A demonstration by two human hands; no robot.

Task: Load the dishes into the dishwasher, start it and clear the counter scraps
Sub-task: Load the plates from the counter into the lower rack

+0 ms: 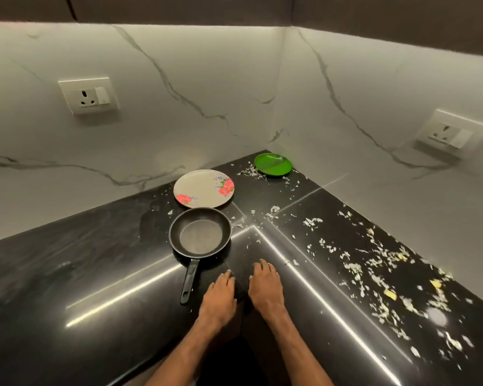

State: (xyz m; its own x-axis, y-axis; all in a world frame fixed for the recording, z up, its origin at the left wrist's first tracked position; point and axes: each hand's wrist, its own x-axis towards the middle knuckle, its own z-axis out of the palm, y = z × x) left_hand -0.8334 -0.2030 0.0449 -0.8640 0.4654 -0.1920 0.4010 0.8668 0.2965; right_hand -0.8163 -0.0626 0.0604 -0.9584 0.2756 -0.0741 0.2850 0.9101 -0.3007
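On the left wall, a white socket (88,96) with a switch sits in the pale marble-look backsplash (156,112), above the glossy black counter (67,274), which wraps round an inside corner.

Near the middle of the counter stands a black frying pan (200,235), upright on its base, with its handle (190,280) pointing toward the person. Just behind the pan, almost touching its far rim, lies a cream plate (204,188) printed with pink flowers, flat on the counter and close to the back wall.

The left hand (219,298) lies palm down on the counter just to the right of the pan handle, near it but apart. Its fingers are straight and it holds nothing. Beside it, with a narrow gap between, the right hand (265,288) rests the same way: flat, fingers stretched forward, nothing in it.

Farther back, in the corner where the two walls meet, a small green plate (273,164) lies flat, with a few shreds beside its front edge. From there, pale vegetable scraps (374,268) are strewn along the right-hand run of the counter, growing thicker toward the right, with a few yellow bits (391,294) among them.

On the right wall is a second white socket (449,133).
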